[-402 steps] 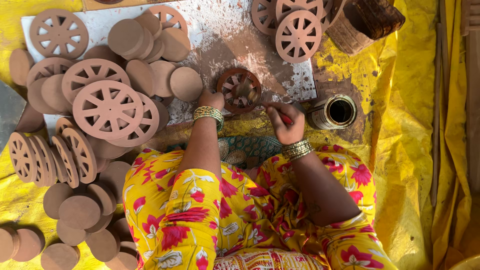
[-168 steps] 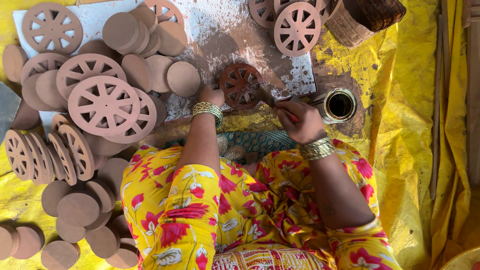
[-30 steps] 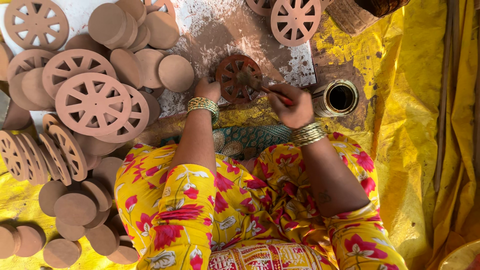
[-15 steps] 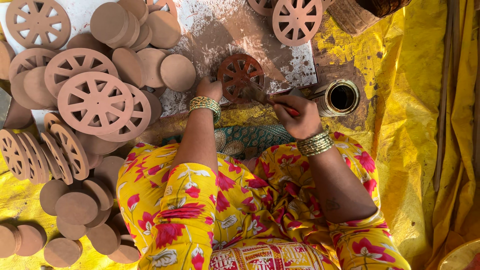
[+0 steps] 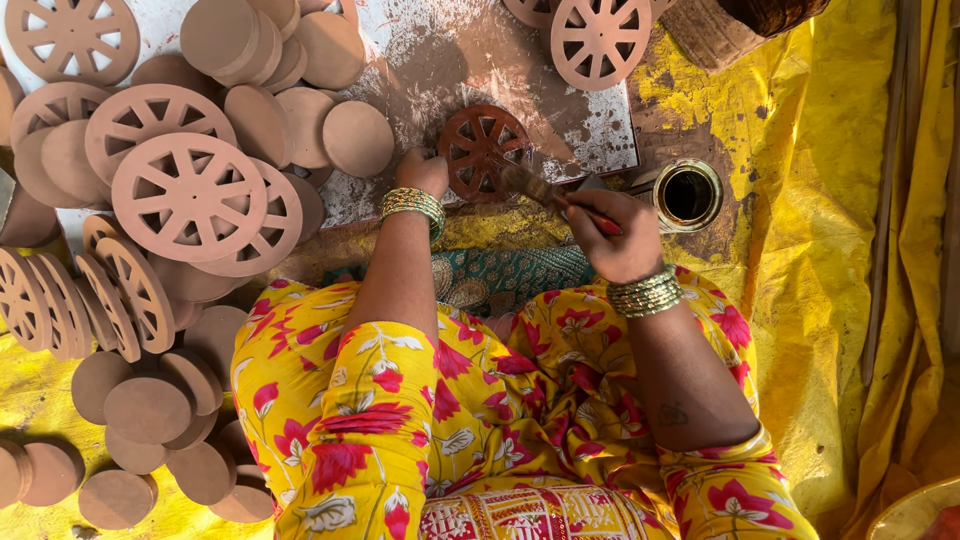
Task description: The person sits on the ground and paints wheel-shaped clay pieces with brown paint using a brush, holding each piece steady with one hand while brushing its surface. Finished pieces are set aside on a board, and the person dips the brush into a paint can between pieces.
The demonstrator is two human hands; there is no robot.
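Pale clay wheels (image 5: pixel 190 195) and plain discs (image 5: pixel 148 408) pile at the left. The left hand (image 5: pixel 424 172) presses its fingers on the rim of the dark red wheel (image 5: pixel 484 152) lying on the speckled surface (image 5: pixel 420 60). The right hand (image 5: pixel 612 232) pinches a brush (image 5: pixel 530 186) whose bristles touch that wheel. A small paint tin (image 5: pixel 688 195) stands just right.

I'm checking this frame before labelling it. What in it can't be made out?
Head view only:
- Brush handle: hidden inside the right hand.
- Left hand fingertips: hidden at the dark wheel edge.
- Tin contents: too dark to tell.
- Top wheels: cut off by the frame edge.
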